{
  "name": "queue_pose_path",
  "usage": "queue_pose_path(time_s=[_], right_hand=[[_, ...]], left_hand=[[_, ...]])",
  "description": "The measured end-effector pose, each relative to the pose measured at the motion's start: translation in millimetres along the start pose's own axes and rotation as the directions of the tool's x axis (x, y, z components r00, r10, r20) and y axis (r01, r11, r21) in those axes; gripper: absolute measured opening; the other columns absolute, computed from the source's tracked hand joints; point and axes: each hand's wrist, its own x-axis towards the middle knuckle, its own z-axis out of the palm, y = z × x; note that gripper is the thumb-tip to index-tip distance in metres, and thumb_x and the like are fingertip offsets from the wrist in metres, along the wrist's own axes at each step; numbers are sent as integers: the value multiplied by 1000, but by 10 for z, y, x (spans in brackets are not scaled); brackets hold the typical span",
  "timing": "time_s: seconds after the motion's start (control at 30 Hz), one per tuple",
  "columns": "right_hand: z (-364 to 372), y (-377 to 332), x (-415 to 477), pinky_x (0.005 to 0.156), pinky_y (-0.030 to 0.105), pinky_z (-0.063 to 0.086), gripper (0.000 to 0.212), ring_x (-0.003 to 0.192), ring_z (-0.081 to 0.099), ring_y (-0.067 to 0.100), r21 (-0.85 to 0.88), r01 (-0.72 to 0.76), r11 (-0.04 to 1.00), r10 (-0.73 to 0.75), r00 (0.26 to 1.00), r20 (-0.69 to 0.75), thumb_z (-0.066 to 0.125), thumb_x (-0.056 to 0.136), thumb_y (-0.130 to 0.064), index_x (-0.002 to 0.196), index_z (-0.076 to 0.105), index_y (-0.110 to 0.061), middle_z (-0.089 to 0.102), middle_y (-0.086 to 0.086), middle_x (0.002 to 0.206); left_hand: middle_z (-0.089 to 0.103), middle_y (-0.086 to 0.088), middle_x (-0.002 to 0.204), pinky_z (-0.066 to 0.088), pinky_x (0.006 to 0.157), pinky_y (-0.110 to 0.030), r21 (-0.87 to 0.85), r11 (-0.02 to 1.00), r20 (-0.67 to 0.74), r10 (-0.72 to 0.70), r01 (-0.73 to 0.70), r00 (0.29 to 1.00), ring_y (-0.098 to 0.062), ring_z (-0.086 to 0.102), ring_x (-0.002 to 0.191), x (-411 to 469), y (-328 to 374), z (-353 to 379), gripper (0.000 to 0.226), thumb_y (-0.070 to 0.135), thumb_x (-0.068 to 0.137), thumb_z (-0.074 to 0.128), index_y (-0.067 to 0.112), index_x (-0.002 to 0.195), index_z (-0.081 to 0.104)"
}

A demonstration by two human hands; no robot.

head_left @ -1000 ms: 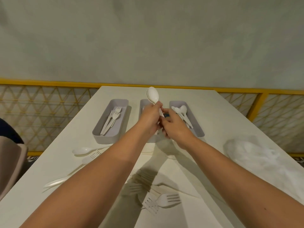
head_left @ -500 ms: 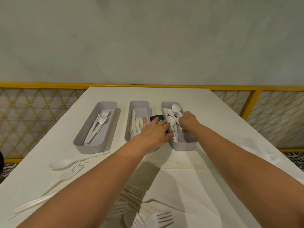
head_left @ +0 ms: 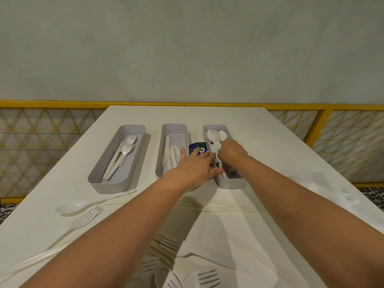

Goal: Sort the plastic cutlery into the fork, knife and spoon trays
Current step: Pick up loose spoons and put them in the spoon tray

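Observation:
Three grey trays stand side by side on the white table: the fork tray (head_left: pixel 97 179) on the left, the knife tray (head_left: pixel 174 127) in the middle, the spoon tray (head_left: pixel 230 183) on the right. My right hand (head_left: pixel 231 152) reaches into the spoon tray, fingers curled down over a spoon (head_left: pixel 216 142) among the others. My left hand (head_left: pixel 195 168) lies flat with fingers apart between the knife and spoon trays, its thumb at the spoon tray's near rim. A loose spoon (head_left: pixel 70 206), fork (head_left: pixel 83 219) and knife (head_left: pixel 31 260) lie near left. More forks (head_left: pixel 201 278) lie at the bottom.
A purple card (head_left: pixel 197 146) lies between the knife and spoon trays, partly under my left fingers. A crumpled clear plastic bag (head_left: pixel 328 188) sits at the table's right edge. A yellow mesh railing (head_left: pixel 320 125) runs behind and beside the table.
A second ago my left hand held a spoon up. My right hand has since gone down into the spoon tray, and my left hand has opened and dropped flat.

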Motion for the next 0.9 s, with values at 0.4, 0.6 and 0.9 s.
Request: queue_pose_path(time_s=[0.4, 0.6, 0.9], right_hand=[[-495, 53, -672, 82, 32, 54, 28, 88, 67, 25, -241, 240, 940, -201, 964, 175, 54, 91, -18, 118, 60, -10, 66, 10, 110], [-442, 426, -959, 47, 18, 42, 18, 52, 52, 18, -236, 292, 927, -203, 918, 341, 60, 84, -9, 97, 70, 0, 56, 5, 58], [-198, 841, -1001, 55, 16, 36, 25, 80, 54, 18, -318, 287, 903, -176, 926, 335, 71, 80, -14, 102, 65, -7, 58, 1, 93]], left_hand=[[55, -3, 118, 40, 88, -31, -108, 985, -475, 68, -135, 877, -22, 48, 107, -371, 33, -143, 26, 26, 93, 54, 16, 117, 57], [54, 3, 95, 49, 76, -31, -274, 940, -459, 59, -204, 886, -14, 50, 81, -637, -48, -85, 9, 16, 90, 58, 12, 95, 63], [59, -1, 92, 46, 71, -29, -334, 923, -314, 81, -190, 946, -14, 51, 76, -807, 3, 165, 8, 17, 87, 60, 13, 92, 66]])
